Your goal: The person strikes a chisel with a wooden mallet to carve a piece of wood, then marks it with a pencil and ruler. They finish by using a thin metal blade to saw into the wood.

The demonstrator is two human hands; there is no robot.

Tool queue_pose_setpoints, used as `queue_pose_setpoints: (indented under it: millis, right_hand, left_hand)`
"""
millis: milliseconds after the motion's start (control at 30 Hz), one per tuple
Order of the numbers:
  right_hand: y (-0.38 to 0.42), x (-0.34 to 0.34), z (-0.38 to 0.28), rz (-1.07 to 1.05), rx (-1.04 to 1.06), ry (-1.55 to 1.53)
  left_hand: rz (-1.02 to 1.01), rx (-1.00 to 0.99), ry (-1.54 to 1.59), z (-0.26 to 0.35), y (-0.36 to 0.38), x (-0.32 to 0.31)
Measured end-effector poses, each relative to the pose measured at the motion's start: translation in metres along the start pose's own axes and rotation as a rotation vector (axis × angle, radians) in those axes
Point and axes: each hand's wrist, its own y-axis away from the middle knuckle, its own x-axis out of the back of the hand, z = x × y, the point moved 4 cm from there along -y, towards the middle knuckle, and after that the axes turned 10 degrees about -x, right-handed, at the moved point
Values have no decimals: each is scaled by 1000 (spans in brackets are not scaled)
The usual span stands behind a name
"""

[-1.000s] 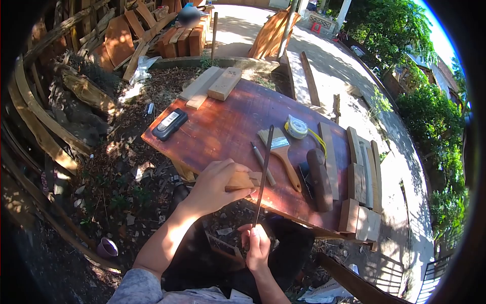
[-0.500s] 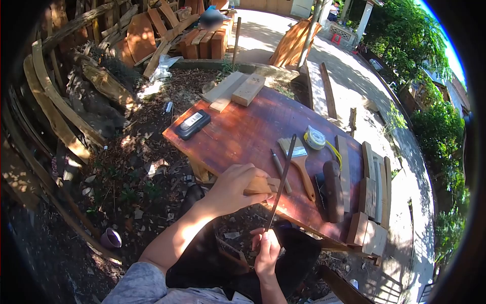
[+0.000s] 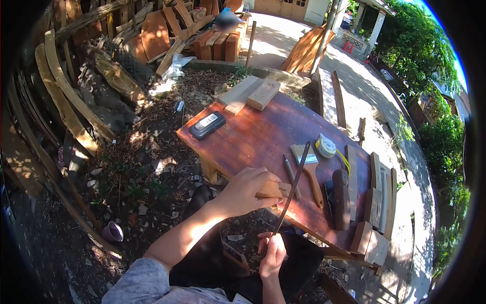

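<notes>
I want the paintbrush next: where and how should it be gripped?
Probably by its wooden handle, pinched mid-length from above and the near side: it points toward the person, bristles away, with a dark wooden tool close on its right.

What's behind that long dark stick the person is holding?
Behind the stick in the right hand, you can see a paintbrush and a pen-shaped tool on the reddish table. Whatever bits the stick covers can't be seen.
</notes>
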Motion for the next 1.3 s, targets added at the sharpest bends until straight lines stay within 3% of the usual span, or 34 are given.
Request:
queue_pose_setpoints:
  millis: [1300]
  right_hand:
    - [2,-1,12,-8,-68,-63]
  left_hand:
    - [-41,43,-18,4,-5,0]
